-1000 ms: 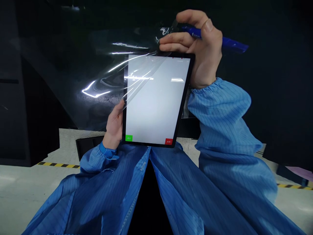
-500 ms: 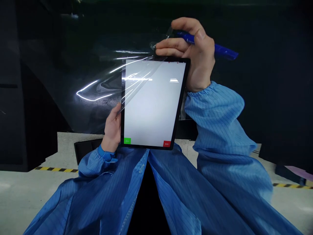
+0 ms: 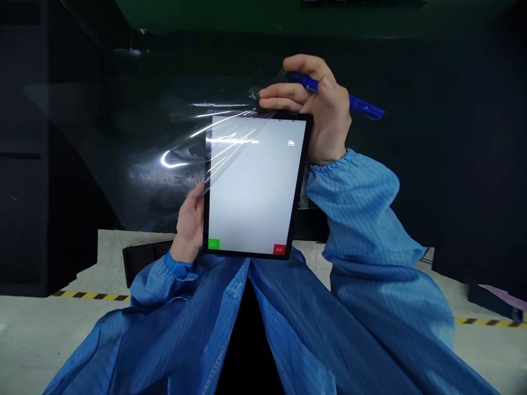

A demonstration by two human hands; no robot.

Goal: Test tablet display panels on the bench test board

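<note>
A black-framed tablet [image 3: 255, 192] shows a white screen with a green box at its lower left and a red box at its lower right. My left hand [image 3: 191, 222] grips its left edge. A clear film [image 3: 181, 148] covers the screen's upper left and spreads out past that side, with bright reflections. At the tablet's upper right corner is my right hand [image 3: 325, 109], closed around a blue marker [image 3: 368, 108]. Two of its fingers lie along the top edge, by the film. Whether they pinch the film is too small to tell.
Behind the tablet stretches a dark, glossy table surface [image 3: 395, 164]. Dark boxy furniture [image 3: 24, 219] stands at the far left. Yellow and black tape [image 3: 94, 296] marks the pale floor below.
The whole view has shifted, so the tablet and both hands appear slightly lower. My right hand appears a little further left. The film's bright loop at the left has become smaller.
</note>
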